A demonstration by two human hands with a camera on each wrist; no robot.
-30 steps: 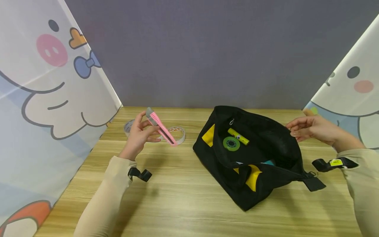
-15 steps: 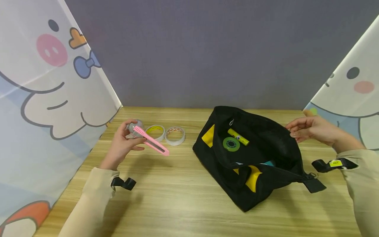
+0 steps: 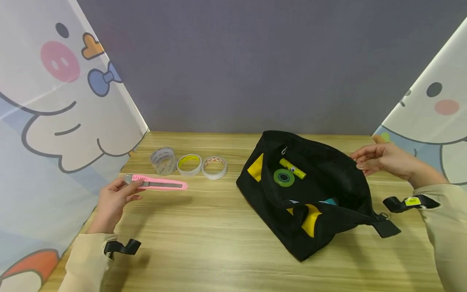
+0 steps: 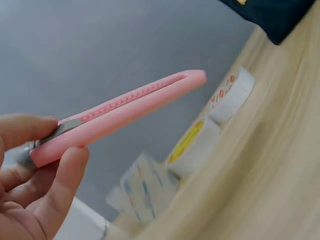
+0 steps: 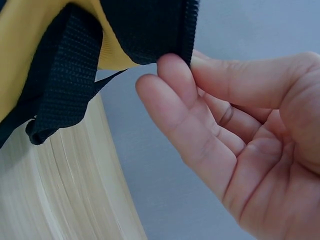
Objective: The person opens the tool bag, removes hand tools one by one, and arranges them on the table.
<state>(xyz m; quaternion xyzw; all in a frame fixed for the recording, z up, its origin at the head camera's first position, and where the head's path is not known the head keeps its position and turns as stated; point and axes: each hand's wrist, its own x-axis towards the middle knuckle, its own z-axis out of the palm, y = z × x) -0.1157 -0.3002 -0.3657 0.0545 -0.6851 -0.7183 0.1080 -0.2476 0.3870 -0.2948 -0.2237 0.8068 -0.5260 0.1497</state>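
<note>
The left hand [image 3: 114, 202] has moved left and nearer the person, pinching one slim pink cutter [image 3: 160, 183] above the wood-grained bench [image 3: 189, 251]; three ring-shaped tape rolls [image 3: 189, 172] now show uncovered. The right hand [image 3: 383, 160] still pinches the edge of one black fabric bag [image 3: 268, 205], with one green disc [image 3: 283, 177] and one yellow tube [image 3: 292, 168] inside.

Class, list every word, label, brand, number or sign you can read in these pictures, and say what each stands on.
No text reads clearly; all of this is too small or blurred:
Clear tape roll: coloured marks.
Yellow-lined tape roll: marks on its lining.
Orange-marked tape roll: marks inside.
Yellow tube in the black bag: dark marks.
Yellow tag on the right wrist strap: dark marks.
</note>
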